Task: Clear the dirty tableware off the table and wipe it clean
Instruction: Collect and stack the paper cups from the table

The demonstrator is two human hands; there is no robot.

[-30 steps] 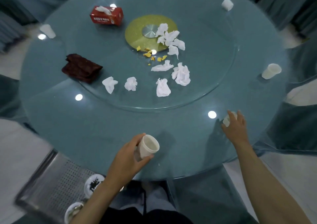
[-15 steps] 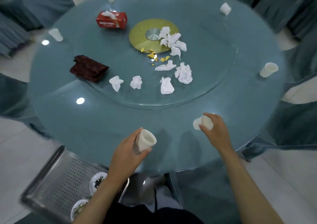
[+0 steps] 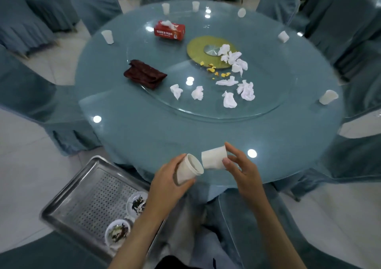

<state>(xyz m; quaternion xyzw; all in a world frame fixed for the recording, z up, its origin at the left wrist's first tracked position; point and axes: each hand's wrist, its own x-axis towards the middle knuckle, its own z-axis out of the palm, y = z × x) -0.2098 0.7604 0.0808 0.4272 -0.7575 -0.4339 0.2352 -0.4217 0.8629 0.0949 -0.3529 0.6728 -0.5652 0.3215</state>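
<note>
The left hand [image 3: 167, 183] curls round a white paper cup [image 3: 188, 171], which is tilted with its mouth toward the right hand [image 3: 242, 170]. That hand pinches a second white paper cup [image 3: 213, 159] between thumb and fingers, held sideways with its narrow end at the first cup's rim. Both hover over the near edge of the round teal glass-topped table [image 3: 144, 137]. Beyond the hands lie crumpled white tissues [image 3: 228, 99] and a folded dark red cloth [image 3: 144, 74]. Left of the left hand, a perforated steel tray [image 3: 82, 196] holds two dirty small white dishes [image 3: 117, 232].
</note>
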